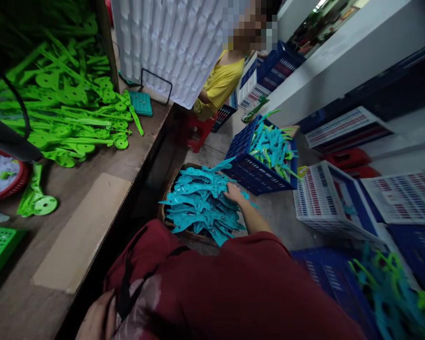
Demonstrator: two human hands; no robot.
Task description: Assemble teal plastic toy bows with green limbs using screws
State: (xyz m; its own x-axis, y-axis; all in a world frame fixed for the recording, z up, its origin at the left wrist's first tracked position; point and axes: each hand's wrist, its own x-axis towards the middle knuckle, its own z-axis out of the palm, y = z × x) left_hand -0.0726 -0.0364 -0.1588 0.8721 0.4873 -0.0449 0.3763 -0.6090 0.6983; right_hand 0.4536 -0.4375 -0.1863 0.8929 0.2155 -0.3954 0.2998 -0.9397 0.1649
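Observation:
My right hand (234,193) reaches down to the right side of a stack of turquoise plastic parts (198,198). Its fingers are closed on the edge of one part in the stack. These parts lie layered in a cardboard box (165,215) on the floor, their thin ends sticking out over the sides. At the bottom left, my left hand (98,317) rests on my lap against the patterned cloth, fingers stretched and holding nothing visible.
Left stands a workbench (134,160) with a heap of green plastic parts (74,94), a cardboard strip (85,231) and a red basket (23,177). Blue crates (246,167) and white crates (311,198) stand right. A person in yellow (225,80) sits beyond a white ridged panel (166,47).

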